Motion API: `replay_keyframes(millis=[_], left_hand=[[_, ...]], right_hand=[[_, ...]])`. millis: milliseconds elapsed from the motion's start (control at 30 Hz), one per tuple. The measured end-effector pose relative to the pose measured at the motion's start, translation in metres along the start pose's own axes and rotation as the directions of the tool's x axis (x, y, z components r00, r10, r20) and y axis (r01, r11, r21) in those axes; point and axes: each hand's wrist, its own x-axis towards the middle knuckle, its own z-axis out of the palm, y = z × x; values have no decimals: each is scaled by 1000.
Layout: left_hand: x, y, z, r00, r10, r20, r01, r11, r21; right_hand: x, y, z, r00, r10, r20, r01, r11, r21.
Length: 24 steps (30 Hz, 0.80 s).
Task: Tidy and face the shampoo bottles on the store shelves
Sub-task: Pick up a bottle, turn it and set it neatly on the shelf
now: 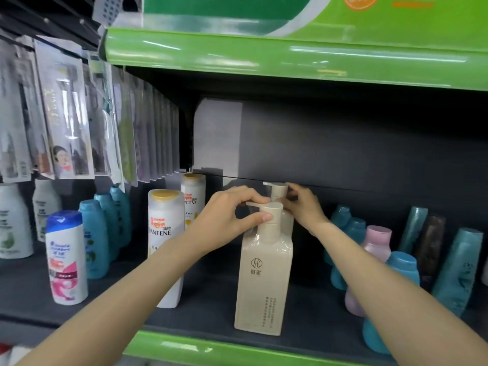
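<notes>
Head view: the left hand [232, 212] pinches the pump head of the front cream bottle [264, 281] at the shelf [200, 297] edge; the right hand [303, 204], just behind, grips the rear pump bottle [277, 191]. Likely step: squaring the pair; next, turn nozzles to match.

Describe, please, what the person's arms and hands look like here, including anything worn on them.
Both forearms are bare up to the frame edge, with no sleeves in view. The left hand and right hand wear no gloves, and no rings, watch or bracelet show. The visible fingernails are short and unpainted.
</notes>
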Motion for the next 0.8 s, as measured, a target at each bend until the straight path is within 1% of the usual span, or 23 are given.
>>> replay_keyframes(millis=[67, 167, 333, 467, 667, 800], left_hand=[[0, 0, 0, 1000, 1, 2, -1, 1000, 5], [-1, 0, 0, 1000, -12, -9, 12, 1000, -11], [-1, 0, 0, 1000, -19, 4, 19, 1000, -5], [-1, 1, 0, 1000, -7, 3, 7, 1000, -1], [-1, -1, 1, 1000, 0, -7, 0, 1000, 3], [-1, -2, 1, 1000, 7, -11, -7, 1000, -5]], right_hand=[[1, -5, 7, 1000, -11, 14, 12, 1000, -13], [3, -10, 13, 1000, -4, 13, 3, 1000, 12], [4, -16, 11, 999, 32, 40, -31, 999, -31], [4, -18, 7, 997, -43, 70, 48, 996, -81], [3, -15, 15, 998, -70, 3, 70, 991, -112], [2, -16, 16, 997, -71, 0, 71, 989, -128]])
